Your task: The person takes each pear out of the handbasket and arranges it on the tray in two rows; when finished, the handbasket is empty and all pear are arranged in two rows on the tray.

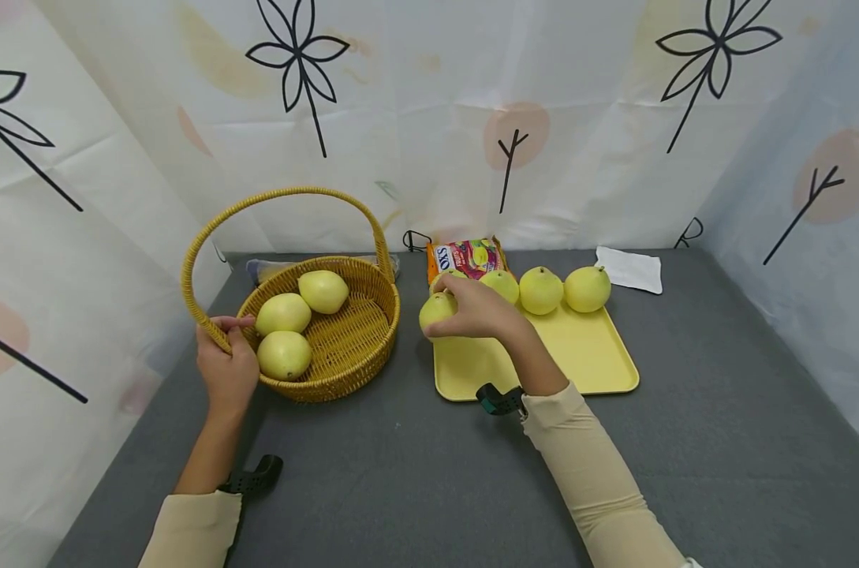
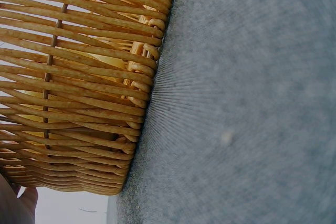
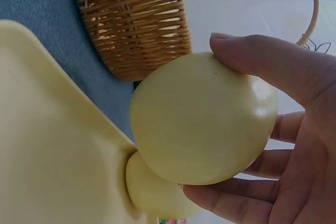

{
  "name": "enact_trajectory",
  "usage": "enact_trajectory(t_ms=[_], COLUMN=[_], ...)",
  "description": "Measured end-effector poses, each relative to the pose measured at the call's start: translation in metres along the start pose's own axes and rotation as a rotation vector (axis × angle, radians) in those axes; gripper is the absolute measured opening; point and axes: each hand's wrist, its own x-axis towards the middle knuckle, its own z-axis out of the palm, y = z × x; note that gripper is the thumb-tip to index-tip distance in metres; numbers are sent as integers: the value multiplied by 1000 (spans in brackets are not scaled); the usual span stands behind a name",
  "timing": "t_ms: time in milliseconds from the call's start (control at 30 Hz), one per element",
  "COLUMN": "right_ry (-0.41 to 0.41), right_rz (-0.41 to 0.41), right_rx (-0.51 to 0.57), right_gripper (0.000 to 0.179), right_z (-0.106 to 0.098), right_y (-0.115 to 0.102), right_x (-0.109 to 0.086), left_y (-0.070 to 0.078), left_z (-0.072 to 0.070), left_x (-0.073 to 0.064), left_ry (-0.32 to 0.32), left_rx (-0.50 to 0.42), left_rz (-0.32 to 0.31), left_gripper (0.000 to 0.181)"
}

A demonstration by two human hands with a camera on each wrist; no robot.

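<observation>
My right hand (image 1: 480, 306) holds a smooth, pale yellow pear (image 3: 202, 119) with thumb and fingers around it, over the left part of a yellow tray (image 1: 585, 355). Behind it, several more pears (image 1: 540, 290) stand in a row along the tray's far edge, one partly hidden by the hand. To the left is a woven wicker basket (image 1: 351, 384) with a tall arched handle (image 1: 287, 194). Inside lie three pears (image 1: 284, 312), toward its left and back. My left hand (image 1: 228, 364) grips the basket's left side where the handle meets the rim.
A colourful snack packet (image 1: 466, 257) lies behind the tray. At its back right is a white tissue (image 1: 629, 270). Something in clear wrapping (image 1: 262, 270) shows behind the basket. Patterned white curtains (image 1: 429, 118) enclose the grey table (image 1: 401, 481) at the back and sides.
</observation>
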Motion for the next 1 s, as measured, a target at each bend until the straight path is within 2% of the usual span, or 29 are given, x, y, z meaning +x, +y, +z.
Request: enact_trajectory(t_ms=[233, 333, 700, 1000], right_ry=[-35, -58, -77, -58], right_rz=[70, 88, 163, 193], right_rx=[-45, -58, -134, -134], right_gripper=[57, 58, 64, 63], right_z=[0, -1, 7, 8], right_y=[6, 8, 15, 15], right_x=[1, 2, 5, 4], left_y=[18, 21, 4, -2], left_z=[-2, -2, 0, 1], left_x=[-6, -6, -2, 1], left_ry=[-10, -11, -1, 5], left_rx=[-15, -16, -22, 7], left_rz=[1, 1, 4, -2], left_gripper=[22, 22, 23, 23])
